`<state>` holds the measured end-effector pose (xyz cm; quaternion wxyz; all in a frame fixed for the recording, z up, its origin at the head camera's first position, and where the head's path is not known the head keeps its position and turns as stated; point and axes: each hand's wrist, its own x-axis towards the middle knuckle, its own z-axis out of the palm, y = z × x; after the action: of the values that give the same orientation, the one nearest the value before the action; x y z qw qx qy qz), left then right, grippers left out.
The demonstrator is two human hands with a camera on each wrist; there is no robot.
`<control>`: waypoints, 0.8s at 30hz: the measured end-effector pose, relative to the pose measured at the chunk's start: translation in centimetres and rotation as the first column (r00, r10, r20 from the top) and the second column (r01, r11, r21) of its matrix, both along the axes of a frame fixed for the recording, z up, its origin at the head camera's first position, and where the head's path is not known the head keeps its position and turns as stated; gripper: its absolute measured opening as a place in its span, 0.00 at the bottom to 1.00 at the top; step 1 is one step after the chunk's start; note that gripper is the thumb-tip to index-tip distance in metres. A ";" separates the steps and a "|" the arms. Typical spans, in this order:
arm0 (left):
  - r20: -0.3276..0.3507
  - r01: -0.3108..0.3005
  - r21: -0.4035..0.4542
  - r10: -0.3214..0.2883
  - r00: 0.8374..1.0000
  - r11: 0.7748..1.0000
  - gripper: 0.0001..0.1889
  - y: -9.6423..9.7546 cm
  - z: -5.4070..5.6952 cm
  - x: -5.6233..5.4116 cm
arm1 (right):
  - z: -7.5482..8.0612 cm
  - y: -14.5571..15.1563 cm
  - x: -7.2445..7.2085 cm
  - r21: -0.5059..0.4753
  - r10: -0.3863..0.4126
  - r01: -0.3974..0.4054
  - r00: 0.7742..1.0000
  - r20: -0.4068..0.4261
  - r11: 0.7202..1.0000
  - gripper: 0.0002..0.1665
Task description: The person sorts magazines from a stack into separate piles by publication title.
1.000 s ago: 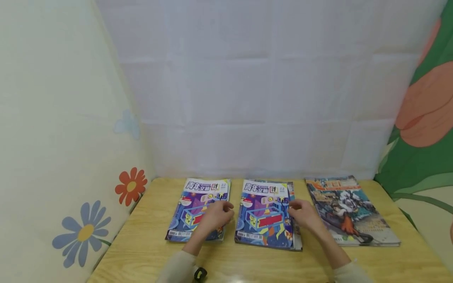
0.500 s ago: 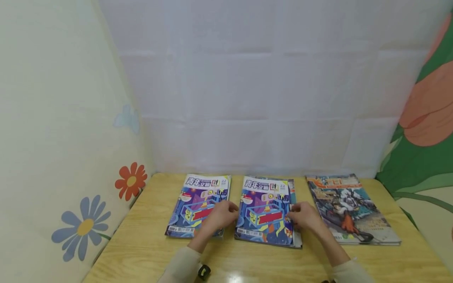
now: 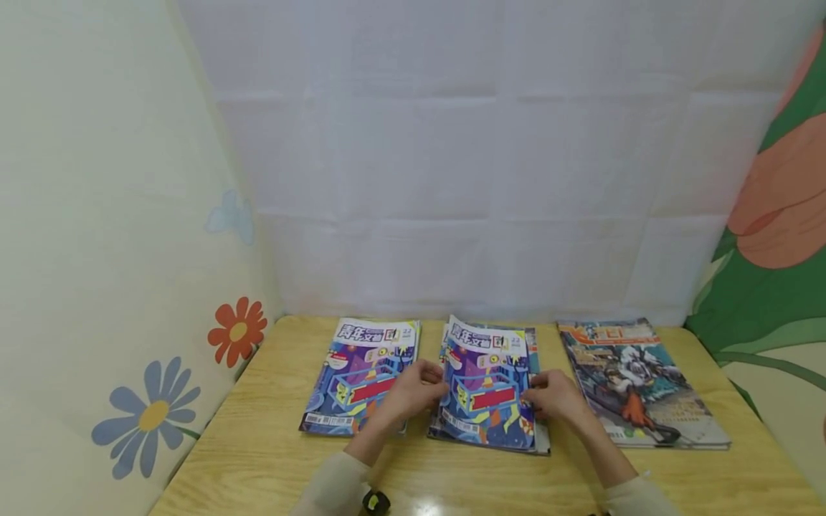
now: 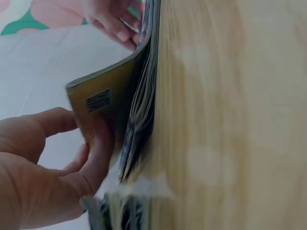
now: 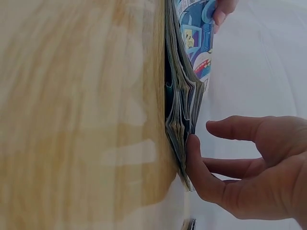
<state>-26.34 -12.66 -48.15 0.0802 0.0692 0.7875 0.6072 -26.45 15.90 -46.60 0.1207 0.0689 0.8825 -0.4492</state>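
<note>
On the middle stack, a purple-blue magazine (image 3: 487, 387) is on top, its left side raised off the darker magazines below. My left hand (image 3: 419, 387) pinches that raised edge. In the left wrist view the thumb is under the bent-up magazine (image 4: 103, 93), and the index finger lies on its other face. At the stack's right edge is my right hand (image 3: 556, 396). The right wrist view shows one fingertip of the right hand (image 5: 249, 172) against the edges of the stacked magazines (image 5: 180, 110), with another finger held apart from them.
To the left lies a similar purple-blue magazine (image 3: 361, 380) on a stack, partly behind the left forearm. A larger magazine with a fantasy cover (image 3: 639, 380) lies on the right. All rest on a wooden table (image 3: 258, 444) in front of a white cloth (image 3: 484, 179).
My left hand has moved right from over the left stack to the middle magazine, gripping and lifting its left edge. The right hand stays near the right edge.
</note>
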 end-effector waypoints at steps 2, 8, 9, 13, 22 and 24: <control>0.033 -0.015 0.067 0.013 0.999 0.998 0.20 0.3 0.0 0.1 | -0.1 0.0 0.0 -0.006 0.002 -0.002 1.000 0.000 1.000 0.30; 0.054 -0.073 0.160 0.065 0.996 0.984 0.20 0.6 0.3 0.2 | -0.2 0.2 0.0 -0.022 -0.008 0.008 1.000 0.007 1.000 0.30; 0.050 -0.075 0.177 0.068 0.996 0.981 0.20 0.6 0.5 0.2 | -0.2 0.2 0.0 -0.026 -0.008 0.009 1.000 0.008 1.000 0.30; 0.013 -0.061 0.226 0.060 0.998 0.972 0.20 0.5 1.3 0.3 | -0.2 0.3 -0.1 -0.049 -0.007 0.007 1.000 0.000 0.999 0.28; -0.066 0.062 0.317 -0.043 0.997 0.946 0.19 0.7 4.3 1.7 | 0.3 0.7 -0.1 -0.156 0.034 -0.038 0.999 -0.026 0.987 0.30; -0.064 0.080 0.328 -0.062 0.996 0.941 0.19 0.7 4.8 1.9 | 0.4 0.9 -0.1 -0.182 0.046 -0.049 0.999 -0.023 0.982 0.31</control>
<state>-24.47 -11.91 -43.38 0.0685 0.1259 0.6736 0.7251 -26.56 16.81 -46.23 0.1289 0.0324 0.8402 -0.5258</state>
